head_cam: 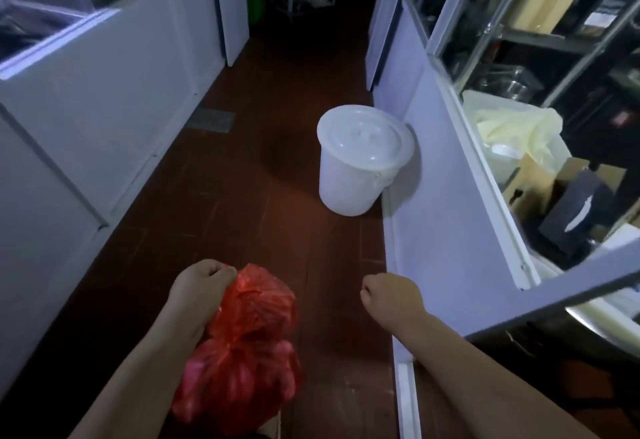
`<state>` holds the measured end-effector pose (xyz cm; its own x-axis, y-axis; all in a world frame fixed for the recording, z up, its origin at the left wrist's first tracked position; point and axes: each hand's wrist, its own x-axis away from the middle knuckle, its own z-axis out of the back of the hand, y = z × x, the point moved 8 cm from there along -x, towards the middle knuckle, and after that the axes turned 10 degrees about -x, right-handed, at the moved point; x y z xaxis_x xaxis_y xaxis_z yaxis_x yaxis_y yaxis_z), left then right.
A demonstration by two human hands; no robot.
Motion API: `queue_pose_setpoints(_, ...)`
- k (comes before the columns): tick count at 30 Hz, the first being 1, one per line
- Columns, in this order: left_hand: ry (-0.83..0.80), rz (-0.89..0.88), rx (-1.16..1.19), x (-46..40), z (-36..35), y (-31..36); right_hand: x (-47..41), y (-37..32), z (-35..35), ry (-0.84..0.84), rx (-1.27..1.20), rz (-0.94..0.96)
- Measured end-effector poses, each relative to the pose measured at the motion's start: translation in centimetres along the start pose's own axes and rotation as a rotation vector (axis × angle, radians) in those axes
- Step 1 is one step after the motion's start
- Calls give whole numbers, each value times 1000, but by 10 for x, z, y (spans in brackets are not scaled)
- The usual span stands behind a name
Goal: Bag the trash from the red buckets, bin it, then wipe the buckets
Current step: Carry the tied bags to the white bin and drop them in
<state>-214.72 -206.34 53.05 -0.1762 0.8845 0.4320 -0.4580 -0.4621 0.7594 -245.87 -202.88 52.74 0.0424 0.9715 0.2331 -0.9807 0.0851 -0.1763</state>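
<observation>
Head view: left hand [201, 286] grasps the bunched neck of the red trash bag [242, 348], which hangs just below that grip; right hand [388, 296] is clenched and empty. Binning step, I'd say — next, lifting the lid off the white bucket [360, 158] ahead, if that's the bin.

A lidded white bucket [360, 158] stands mid-frame on the dark red floor [249, 196], against a white partition [436, 203]. A floor drain [212, 120] lies left of it. Boxes [540, 185] and a pale bag [516, 130] sit at right.
</observation>
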Motion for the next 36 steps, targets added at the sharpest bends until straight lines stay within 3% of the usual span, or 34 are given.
queue_pose_setpoints(8,-67,-107,-142,-148,-37,135,-175,34,64,32,-46,-84)
queue_pose_setpoints(21,17,53,-129,-391,-141,274,-479,159,94,-139,40,-57)
queue_pose_setpoints(28,33,172,-183,-490,-183,295,-618,197,79,-302,6,-73)
queue_pose_setpoints(36,-43,233,-252,-604,-245,284,-731,213,-8,-418,89,-95)
